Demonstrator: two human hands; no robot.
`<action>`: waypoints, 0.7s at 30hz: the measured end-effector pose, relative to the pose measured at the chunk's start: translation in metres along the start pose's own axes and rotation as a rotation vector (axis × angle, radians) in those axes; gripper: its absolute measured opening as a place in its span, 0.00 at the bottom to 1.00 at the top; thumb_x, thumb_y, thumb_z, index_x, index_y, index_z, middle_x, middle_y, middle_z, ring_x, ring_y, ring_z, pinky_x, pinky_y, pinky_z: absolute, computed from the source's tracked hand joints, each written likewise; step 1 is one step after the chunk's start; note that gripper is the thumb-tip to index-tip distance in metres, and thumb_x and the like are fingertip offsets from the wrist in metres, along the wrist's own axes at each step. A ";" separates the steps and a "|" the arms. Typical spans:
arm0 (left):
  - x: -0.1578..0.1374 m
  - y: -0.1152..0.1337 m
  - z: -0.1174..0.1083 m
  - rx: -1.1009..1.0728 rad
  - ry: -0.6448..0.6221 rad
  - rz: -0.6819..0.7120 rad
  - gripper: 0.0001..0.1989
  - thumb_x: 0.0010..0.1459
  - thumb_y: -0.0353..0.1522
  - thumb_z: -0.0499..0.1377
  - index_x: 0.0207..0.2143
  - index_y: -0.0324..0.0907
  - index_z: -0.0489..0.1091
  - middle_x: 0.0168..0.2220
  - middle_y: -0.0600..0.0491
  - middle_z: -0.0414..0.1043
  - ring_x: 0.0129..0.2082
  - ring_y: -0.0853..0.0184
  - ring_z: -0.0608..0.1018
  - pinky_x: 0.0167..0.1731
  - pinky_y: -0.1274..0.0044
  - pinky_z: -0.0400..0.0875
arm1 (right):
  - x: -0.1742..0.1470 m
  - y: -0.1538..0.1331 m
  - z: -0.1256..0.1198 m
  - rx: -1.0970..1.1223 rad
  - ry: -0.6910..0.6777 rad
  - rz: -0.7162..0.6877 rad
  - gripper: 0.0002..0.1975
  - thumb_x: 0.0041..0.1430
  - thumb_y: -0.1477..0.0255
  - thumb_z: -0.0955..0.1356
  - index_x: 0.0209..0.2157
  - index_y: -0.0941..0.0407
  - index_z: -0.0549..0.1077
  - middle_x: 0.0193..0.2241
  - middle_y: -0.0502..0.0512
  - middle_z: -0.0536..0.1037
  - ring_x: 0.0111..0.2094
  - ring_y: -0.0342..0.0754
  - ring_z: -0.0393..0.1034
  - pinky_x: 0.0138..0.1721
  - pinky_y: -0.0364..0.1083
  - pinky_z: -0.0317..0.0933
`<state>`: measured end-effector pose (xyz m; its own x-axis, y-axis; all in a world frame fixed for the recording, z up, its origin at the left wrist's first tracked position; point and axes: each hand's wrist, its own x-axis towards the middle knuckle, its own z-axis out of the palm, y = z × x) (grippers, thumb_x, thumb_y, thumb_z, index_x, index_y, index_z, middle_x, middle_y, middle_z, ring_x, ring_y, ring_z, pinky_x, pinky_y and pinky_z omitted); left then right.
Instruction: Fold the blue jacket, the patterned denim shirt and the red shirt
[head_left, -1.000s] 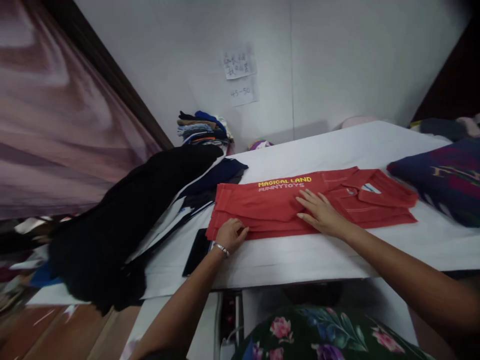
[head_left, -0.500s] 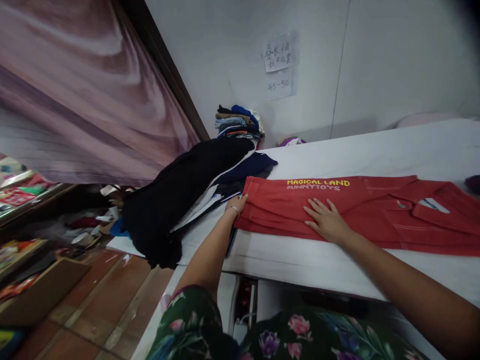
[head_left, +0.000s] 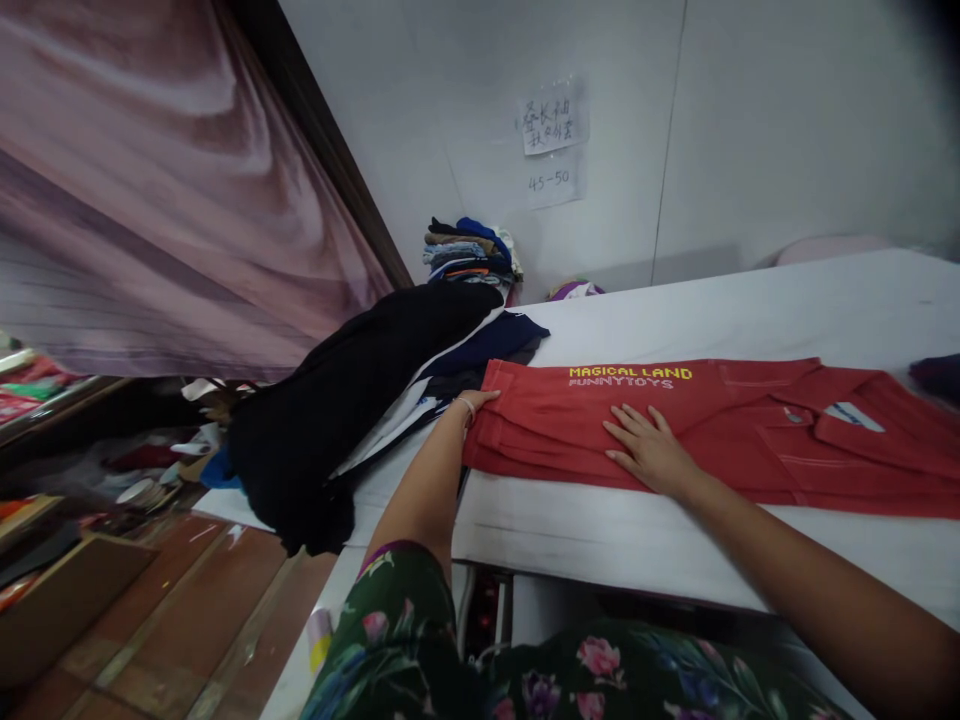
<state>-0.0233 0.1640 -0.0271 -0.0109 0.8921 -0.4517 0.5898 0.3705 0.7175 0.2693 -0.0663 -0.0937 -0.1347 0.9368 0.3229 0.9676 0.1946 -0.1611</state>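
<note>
A red collared jacket lies folded lengthwise on the white-covered table, its collar to the right. Yellow and white lettering runs along its upper edge near the left end. My left hand holds the jacket's left end by the edge, thumb on top; its other fingers are mostly hidden by the cloth. My right hand rests flat on the middle of the jacket, fingers spread, just below the lettering.
Black clothing hangs over the table's left end, beside dark blue garments. Behind stands a stack of folded clothes. A pink curtain hangs at left; paper signs are on the wall. A dark bundle sits far right.
My left hand's thumb now lies more along the top of the jacket's left edge. The right hand stays flat on the cloth. The view has shifted slightly.
</note>
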 end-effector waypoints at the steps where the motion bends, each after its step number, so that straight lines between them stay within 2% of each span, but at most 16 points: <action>1: 0.000 0.001 -0.001 -0.022 -0.023 -0.008 0.26 0.47 0.43 0.68 0.43 0.32 0.75 0.36 0.40 0.80 0.33 0.54 0.82 0.31 0.68 0.78 | 0.000 0.000 0.000 0.000 -0.001 -0.001 0.28 0.65 0.53 0.56 0.59 0.49 0.67 0.64 0.59 0.60 0.65 0.56 0.50 0.64 0.62 0.37; 7: -0.003 0.006 -0.005 -0.072 -0.106 -0.007 0.27 0.43 0.41 0.71 0.43 0.34 0.75 0.37 0.40 0.80 0.34 0.54 0.82 0.33 0.68 0.79 | 0.001 -0.002 -0.003 -0.013 -0.022 0.013 0.28 0.65 0.53 0.56 0.59 0.52 0.67 0.64 0.60 0.60 0.65 0.56 0.50 0.64 0.62 0.37; 11: -0.003 0.007 -0.005 -0.029 -0.117 0.027 0.24 0.45 0.39 0.71 0.42 0.35 0.76 0.39 0.41 0.80 0.36 0.56 0.82 0.33 0.71 0.79 | 0.002 -0.003 -0.005 -0.002 -0.021 0.015 0.27 0.65 0.54 0.57 0.59 0.51 0.68 0.64 0.60 0.61 0.65 0.56 0.51 0.64 0.62 0.38; 18: 0.002 0.003 -0.001 0.103 -0.018 0.082 0.30 0.39 0.42 0.73 0.43 0.33 0.74 0.37 0.39 0.80 0.35 0.54 0.82 0.32 0.71 0.77 | 0.001 -0.003 -0.009 0.053 -0.013 0.001 0.25 0.65 0.56 0.58 0.58 0.50 0.68 0.63 0.60 0.63 0.65 0.58 0.52 0.64 0.64 0.38; 21: 0.002 0.004 0.000 0.166 0.031 0.109 0.29 0.39 0.42 0.73 0.42 0.35 0.74 0.36 0.41 0.80 0.36 0.55 0.82 0.34 0.72 0.76 | 0.000 0.003 -0.018 0.049 0.045 0.054 0.24 0.66 0.58 0.57 0.59 0.50 0.67 0.64 0.58 0.60 0.66 0.57 0.49 0.63 0.64 0.39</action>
<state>-0.0215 0.1676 -0.0253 0.0370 0.9329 -0.3581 0.7136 0.2262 0.6630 0.2765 -0.0710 -0.0778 -0.0721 0.9323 0.3543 0.9614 0.1595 -0.2242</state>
